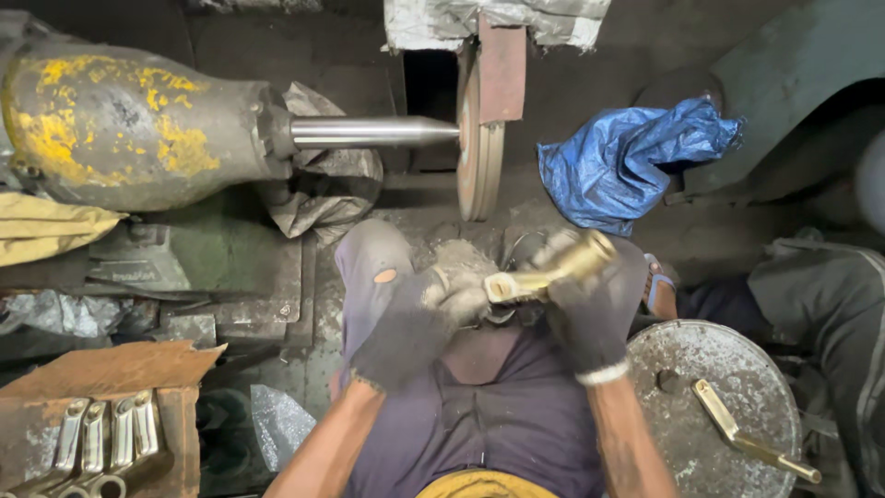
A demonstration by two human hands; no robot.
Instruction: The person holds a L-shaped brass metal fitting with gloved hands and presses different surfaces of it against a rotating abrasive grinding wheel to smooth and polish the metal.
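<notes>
While both your dusty dark-gloved hands pinch the shiny, angular brass fitting [544, 272] over your lap, open room lies just ahead before the thin tan buffing wheel [479, 148]. Your left hand [419, 323] clamps its flat near end, your right hand [590, 309] wraps its rounded far end.

Ahead of the gloved hands, the buffing wheel [480, 152] and its steel shaft [373, 132] bar the way forward. A narrow gap lies between the knees and the wheel. The motor [120, 124] blocks the left, a box of handles [101, 433] the near left. A blue bag [627, 161] and round metal lid [714, 387] crowd the right.
</notes>
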